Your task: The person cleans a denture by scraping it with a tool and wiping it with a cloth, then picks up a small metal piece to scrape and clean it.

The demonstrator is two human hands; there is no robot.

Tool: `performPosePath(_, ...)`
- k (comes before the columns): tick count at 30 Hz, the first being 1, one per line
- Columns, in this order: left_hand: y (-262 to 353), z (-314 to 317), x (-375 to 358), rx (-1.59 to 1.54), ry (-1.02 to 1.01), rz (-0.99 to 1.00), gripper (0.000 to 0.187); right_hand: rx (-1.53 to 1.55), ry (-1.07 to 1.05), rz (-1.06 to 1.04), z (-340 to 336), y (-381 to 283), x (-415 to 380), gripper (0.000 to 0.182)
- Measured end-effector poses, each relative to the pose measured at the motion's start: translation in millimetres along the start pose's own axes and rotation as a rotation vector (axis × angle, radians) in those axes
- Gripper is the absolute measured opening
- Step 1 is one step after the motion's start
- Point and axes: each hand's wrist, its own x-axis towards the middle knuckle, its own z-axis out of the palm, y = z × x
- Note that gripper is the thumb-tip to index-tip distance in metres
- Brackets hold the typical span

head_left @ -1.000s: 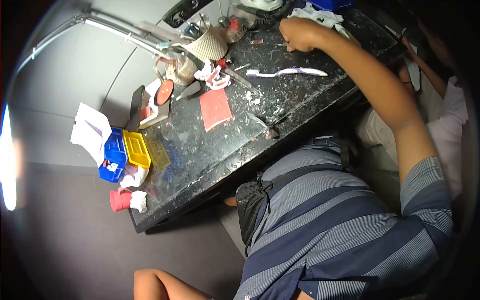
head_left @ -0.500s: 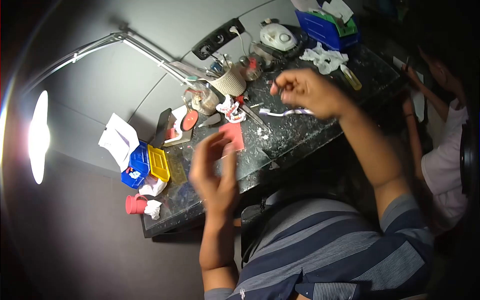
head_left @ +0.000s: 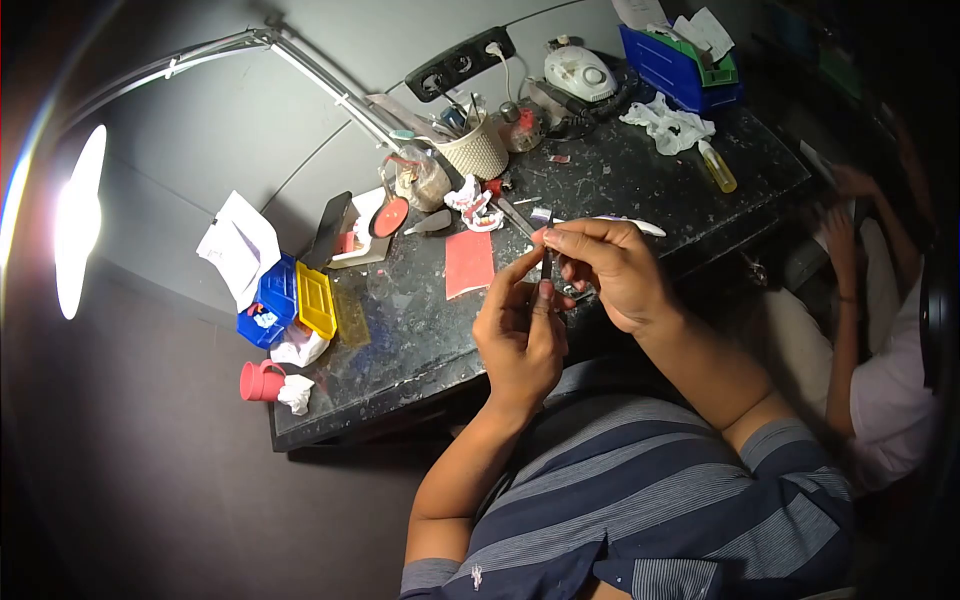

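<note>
My left hand (head_left: pixel 522 342) and my right hand (head_left: pixel 618 272) meet above the table's front edge. Both are closed, thumb and fingertips pinched, around something slim and dark that I cannot make out. Behind the fingertips, a metal tool (head_left: pixel 516 214) lies on the table beside a white-and-purple toothbrush (head_left: pixel 642 228), partly hidden by my right hand. A red wax sheet (head_left: pixel 469 264) lies flat to the left of my hands. Just beyond it are dental models (head_left: pixel 476 206) with red gums and white teeth, and a grey pointed tool (head_left: pixel 429 223).
A cup of tools (head_left: pixel 478 155), a white control unit (head_left: pixel 582 74) and a blue bin (head_left: pixel 668 72) stand at the back. At left are a blue-and-yellow box (head_left: pixel 316 302), a red mug (head_left: pixel 257 381) and a lamp (head_left: pixel 82 220). Another person (head_left: pixel 890 400) sits at right.
My hands were apart over the table; they have come together, the right moving down toward me and the left moving right. The whole view has shifted slightly.
</note>
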Motion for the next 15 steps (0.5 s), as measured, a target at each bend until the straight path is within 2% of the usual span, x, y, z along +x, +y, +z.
performPosePath(9,-13.7,-2.1,-1.2,-0.111,-0.058,0.030,0.036,0.061,0.086,-0.163,3.3,14.4,-4.5,0.017)
performPosePath(13,-16.6,1.2,-1.7,-0.047,-0.055,0.079,0.039,0.084,0.168,-0.172,9.7,14.2,-7.1,0.017)
performPosePath(15,-20.0,4.8,-3.6,0.029,-0.013,0.102,0.040,0.148,0.170,-0.106,8.3,15.3,-6.7,0.017)
